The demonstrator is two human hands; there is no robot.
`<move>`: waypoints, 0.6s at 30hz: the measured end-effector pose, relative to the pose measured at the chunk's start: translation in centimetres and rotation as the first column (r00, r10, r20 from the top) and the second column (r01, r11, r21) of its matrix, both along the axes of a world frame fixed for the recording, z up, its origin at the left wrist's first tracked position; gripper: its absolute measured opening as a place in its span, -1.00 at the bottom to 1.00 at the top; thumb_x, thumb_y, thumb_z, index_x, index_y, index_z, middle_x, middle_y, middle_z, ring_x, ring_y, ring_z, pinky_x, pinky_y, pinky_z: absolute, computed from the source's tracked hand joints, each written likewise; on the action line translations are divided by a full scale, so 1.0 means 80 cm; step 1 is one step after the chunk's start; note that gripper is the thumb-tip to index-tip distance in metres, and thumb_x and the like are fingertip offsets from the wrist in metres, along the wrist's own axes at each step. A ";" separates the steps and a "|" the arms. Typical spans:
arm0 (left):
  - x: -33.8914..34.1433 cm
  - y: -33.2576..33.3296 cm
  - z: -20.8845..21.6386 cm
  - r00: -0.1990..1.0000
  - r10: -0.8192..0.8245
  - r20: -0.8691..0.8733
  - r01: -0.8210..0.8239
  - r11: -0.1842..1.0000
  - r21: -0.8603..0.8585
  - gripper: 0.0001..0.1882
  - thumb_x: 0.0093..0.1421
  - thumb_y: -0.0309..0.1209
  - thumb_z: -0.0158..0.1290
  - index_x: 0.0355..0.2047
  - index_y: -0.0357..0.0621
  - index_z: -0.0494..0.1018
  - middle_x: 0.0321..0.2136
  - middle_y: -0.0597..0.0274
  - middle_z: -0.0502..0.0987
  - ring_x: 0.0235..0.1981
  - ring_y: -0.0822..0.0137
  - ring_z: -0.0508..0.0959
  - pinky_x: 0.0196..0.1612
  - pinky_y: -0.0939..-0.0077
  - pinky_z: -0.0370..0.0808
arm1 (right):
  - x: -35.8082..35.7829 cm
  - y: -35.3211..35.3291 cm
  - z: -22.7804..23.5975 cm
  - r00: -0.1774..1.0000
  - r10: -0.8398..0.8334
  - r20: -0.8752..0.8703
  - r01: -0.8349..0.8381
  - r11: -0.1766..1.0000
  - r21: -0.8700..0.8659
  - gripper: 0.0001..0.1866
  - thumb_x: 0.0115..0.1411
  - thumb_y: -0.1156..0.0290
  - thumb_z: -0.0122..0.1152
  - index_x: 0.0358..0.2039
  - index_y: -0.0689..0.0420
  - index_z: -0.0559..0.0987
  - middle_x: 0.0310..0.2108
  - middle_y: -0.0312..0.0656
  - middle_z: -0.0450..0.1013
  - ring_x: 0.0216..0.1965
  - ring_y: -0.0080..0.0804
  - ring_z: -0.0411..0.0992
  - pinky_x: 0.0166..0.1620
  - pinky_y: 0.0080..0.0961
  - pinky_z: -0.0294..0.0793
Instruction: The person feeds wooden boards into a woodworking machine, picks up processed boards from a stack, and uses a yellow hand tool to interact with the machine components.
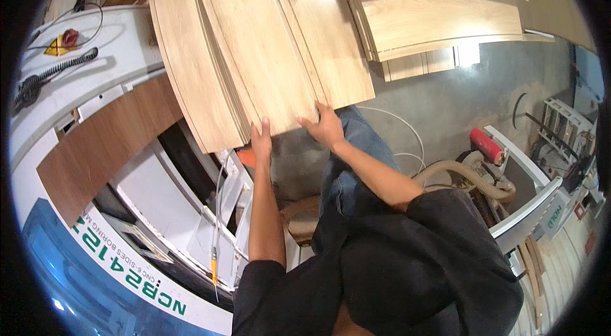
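Note:
Pale wood-grain panels lie in stacks before me. My left hand point(261, 140) grips the near left corner of the middle wooden panel point(258, 37), thumb on top and the other fingers mostly hidden beneath. At the same panel's near right corner, my right hand point(326, 127) holds on in a pinch, thumb over the top face. To the left of it lies another light panel point(181, 49), with stacked edges showing in the gap between them. A further panel point(334, 30) sits directly on its right, close to my right fingertips.
More pale panels point(439, 21) are stacked at the far right. A white and blue machine point(121, 272) with a brown board point(108, 135) curves along my left. On the right stand a ribbed hose point(458, 174), a red cylinder point(486, 146) and white machine frames. A thin cable crosses the grey floor point(471, 97).

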State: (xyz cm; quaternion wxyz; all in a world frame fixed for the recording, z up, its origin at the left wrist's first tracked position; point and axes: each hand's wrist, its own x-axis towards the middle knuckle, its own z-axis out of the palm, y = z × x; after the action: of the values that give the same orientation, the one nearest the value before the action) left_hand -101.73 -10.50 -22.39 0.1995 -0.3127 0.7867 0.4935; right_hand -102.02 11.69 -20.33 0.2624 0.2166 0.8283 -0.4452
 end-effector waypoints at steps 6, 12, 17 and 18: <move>0.086 -0.043 -0.019 0.993 -0.082 0.089 0.069 0.988 0.140 -0.26 0.39 0.09 0.07 0.30 -0.27 0.28 0.14 -0.02 0.49 0.08 0.23 0.47 0.04 0.36 0.41 | 0.058 0.012 0.004 0.986 0.029 0.163 -0.009 0.992 -0.124 -0.06 0.03 -0.10 0.53 0.19 0.33 0.38 0.07 0.21 0.42 0.15 0.07 0.43 0.20 -0.19 0.43; 0.083 -0.050 -0.021 0.955 -0.010 0.296 -0.150 0.845 0.513 -0.10 0.36 0.18 0.05 0.42 -0.27 0.11 0.40 0.06 0.20 0.43 0.17 0.14 0.43 0.25 0.05 | 0.121 0.042 -0.050 0.862 0.033 0.506 0.300 0.770 -0.563 0.17 -0.04 -0.19 0.59 0.24 0.45 0.20 0.10 0.09 0.37 0.16 -0.19 0.37 0.21 -0.35 0.36; 0.110 -0.047 -0.059 0.939 0.044 0.340 -0.244 0.784 0.570 0.06 0.35 0.33 -0.10 0.50 -0.32 -0.06 0.52 -0.02 -0.06 0.53 0.09 -0.06 0.51 0.24 -0.12 | 0.132 0.046 -0.053 0.874 -0.012 0.485 0.327 0.753 -0.570 0.13 0.01 -0.18 0.56 0.24 0.42 0.17 0.09 0.06 0.37 0.10 -0.22 0.39 0.16 -0.34 0.41; 0.103 -0.027 -0.049 0.936 0.031 0.351 -0.231 0.805 0.546 0.06 0.36 0.34 -0.13 0.50 -0.33 -0.07 0.52 -0.03 -0.07 0.53 0.08 -0.07 0.51 0.24 -0.13 | 0.132 0.060 -0.047 0.876 -0.017 0.481 0.327 0.756 -0.568 0.09 0.04 -0.17 0.55 0.23 0.39 0.18 0.08 0.05 0.37 0.11 -0.23 0.38 0.16 -0.34 0.41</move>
State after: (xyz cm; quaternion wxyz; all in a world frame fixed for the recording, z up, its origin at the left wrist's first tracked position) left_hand -93.48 -12.66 -26.32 0.3769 -0.3685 0.5313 0.6633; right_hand -91.44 16.47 -24.10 0.4595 0.2891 0.5217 -0.6581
